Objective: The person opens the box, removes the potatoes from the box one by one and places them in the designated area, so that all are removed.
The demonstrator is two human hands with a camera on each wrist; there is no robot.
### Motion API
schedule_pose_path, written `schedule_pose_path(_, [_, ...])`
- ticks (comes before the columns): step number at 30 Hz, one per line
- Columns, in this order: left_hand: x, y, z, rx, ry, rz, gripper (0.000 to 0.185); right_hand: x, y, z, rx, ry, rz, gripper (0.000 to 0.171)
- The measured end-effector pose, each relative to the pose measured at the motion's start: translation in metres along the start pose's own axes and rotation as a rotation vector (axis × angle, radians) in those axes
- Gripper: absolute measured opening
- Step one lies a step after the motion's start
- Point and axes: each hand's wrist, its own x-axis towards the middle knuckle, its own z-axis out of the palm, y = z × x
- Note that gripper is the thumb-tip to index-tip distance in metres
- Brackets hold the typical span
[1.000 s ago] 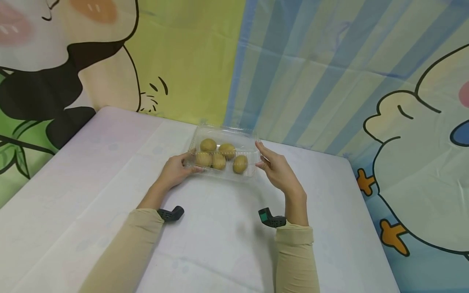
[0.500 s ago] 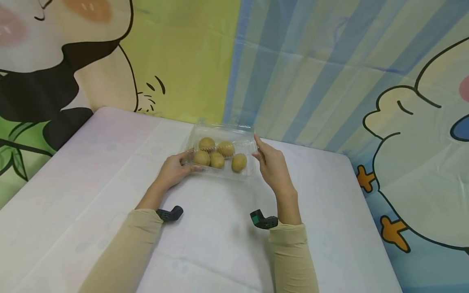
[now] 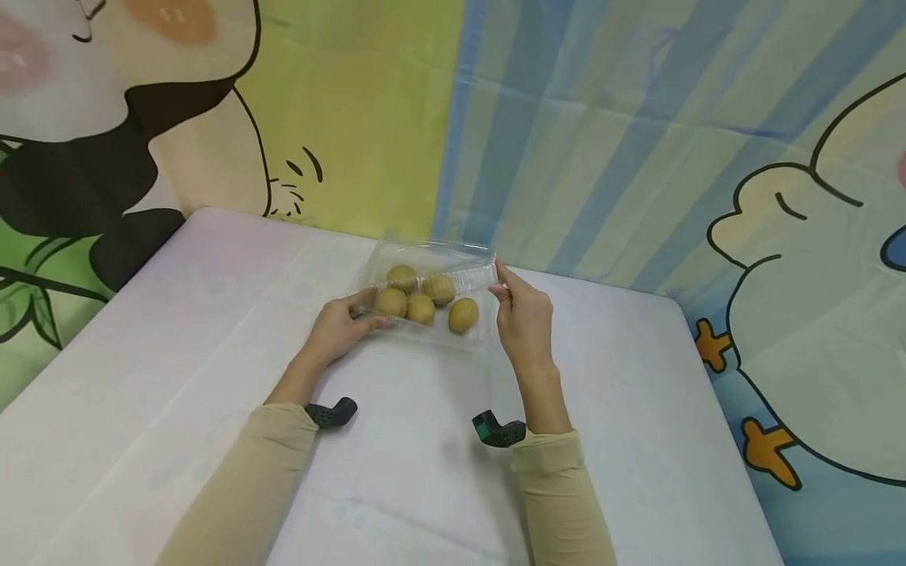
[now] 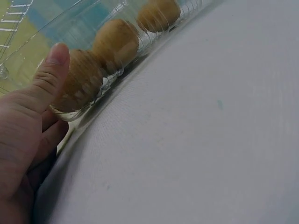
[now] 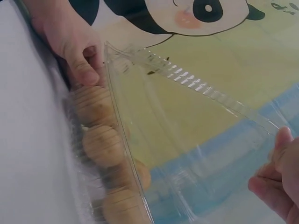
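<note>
A: Starting nearest, what do you see?

B: 2 beige sleeves with black wrist cameras over the white table. Beyond them, the left hand holds the near left corner of the clear clamshell box, its thumb pressed against the tray wall.

A: And the right hand?

B: It pinches the right edge of the hinged lid, which stands partly lifted above the tray. The box sits toward the table's far edge, near the cartoon backdrop.

A: What's inside?

B: 5 kiwis, loose in the tray.

A: What could go wrong?

B: I'd judge the thin plastic is the risk: if the lid tugs the tray up or the left thumb slips, the tray could tip and the round fruit roll out. A hard pull might also crack the hinge.
</note>
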Motion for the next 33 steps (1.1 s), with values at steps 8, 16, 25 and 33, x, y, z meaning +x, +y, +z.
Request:
schedule_pose_path(8, [0.0, 0.006, -0.006, 0.014, 0.012, 0.008, 0.085, 0.006, -0.008, 0.003, 0.021, 0.092, 0.006, 0.031])
schedule_pose_path(16, [-0.004, 0.007, -0.005, 0.024, 0.038, -0.006, 0.084, 0.009, -0.015, 0.005, 0.004, 0.147, 0.025, 0.026])
schedule_pose_path(25, [-0.006, -0.001, 0.017, 0.052, 0.01, -0.013, 0.07, 0.033, -0.018, 0.005, -0.026, 0.068, 0.201, 0.031])
schedule_pose_path(33, [-0.006, 0.008, 0.009, 0.086, 0.056, -0.001, 0.081, 0.058, -0.026, -0.01, -0.103, -0.078, 0.143, 0.024])
